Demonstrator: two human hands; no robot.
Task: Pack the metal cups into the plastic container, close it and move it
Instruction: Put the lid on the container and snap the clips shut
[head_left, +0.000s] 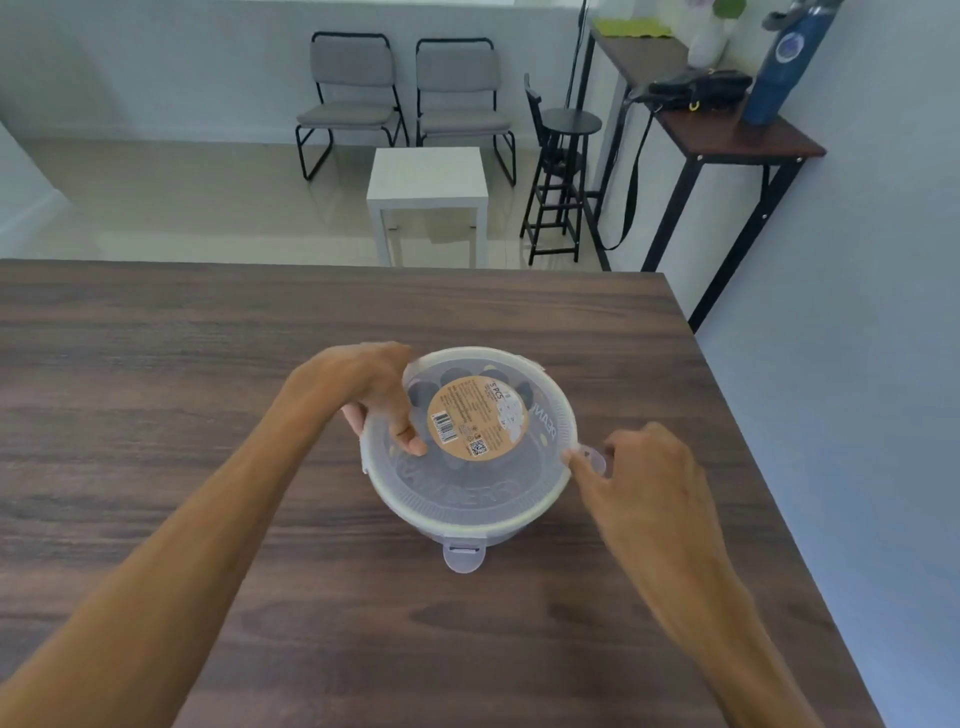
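A round clear plastic container (457, 512) stands on the dark wood table (156, 364) with its translucent lid (550, 415) on top; a round tan label sits at the lid's centre. Dark shapes of the metal cups (423, 392) show dimly through the lid. My left hand (363, 384) grips the lid's left rim, thumb pressing on top. My right hand (644, 467) pinches the latch tab (592, 458) on the right side. Another latch tab (464, 557) sticks out flat at the front.
The table's right edge runs close to a pale wall (857, 364). Beyond the far edge stand a small white side table (428, 179), two grey chairs (400, 98), a black stool (563, 171) and a narrow console table (727, 135) with a blue bottle.
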